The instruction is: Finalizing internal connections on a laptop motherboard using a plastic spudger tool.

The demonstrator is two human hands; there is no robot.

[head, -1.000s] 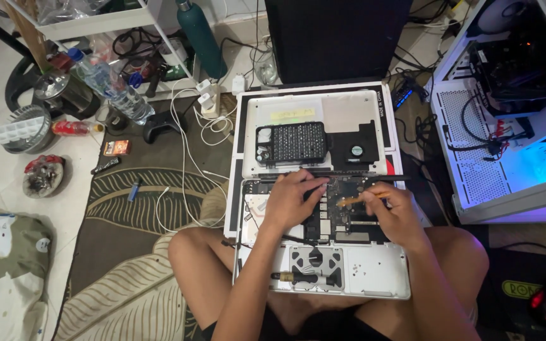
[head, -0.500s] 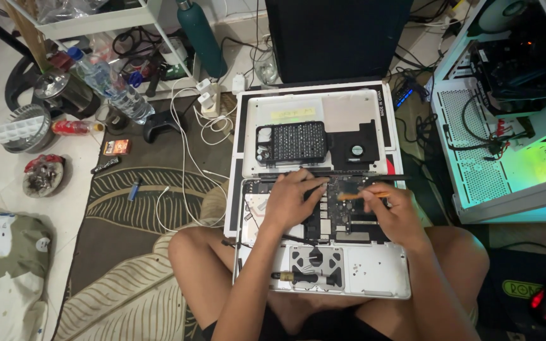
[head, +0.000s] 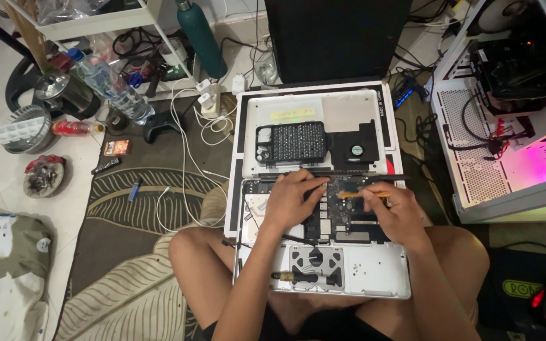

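Observation:
An opened silver laptop [head: 374, 278] lies on my lap with its dark circuit board [head: 339, 218] exposed. My left hand [head: 291, 199] presses its fingers down on the board's upper left part. My right hand [head: 394, 211] grips a small orange-handled tool [head: 356, 194] whose tip points left onto the board. A black screwdriver [head: 299, 276] rests on the laptop's lower casing. The removed bottom cover [head: 285, 165] lies just beyond, carrying a black screwdriver bit case [head: 291, 143] and a fan [head: 355, 150].
An open computer case [head: 507, 126] glowing pink stands at the right. A dark monitor [head: 336, 38] stands ahead. White cables [head: 188, 158], a game controller [head: 159, 124], water bottles [head: 112, 85] and a shelf [head: 96, 25] crowd the left. A patterned rug [head: 127, 252] lies under me.
The glow in the computer case at the right shifted from blue to green to pink. My hands stay on the board, with only slight finger movement.

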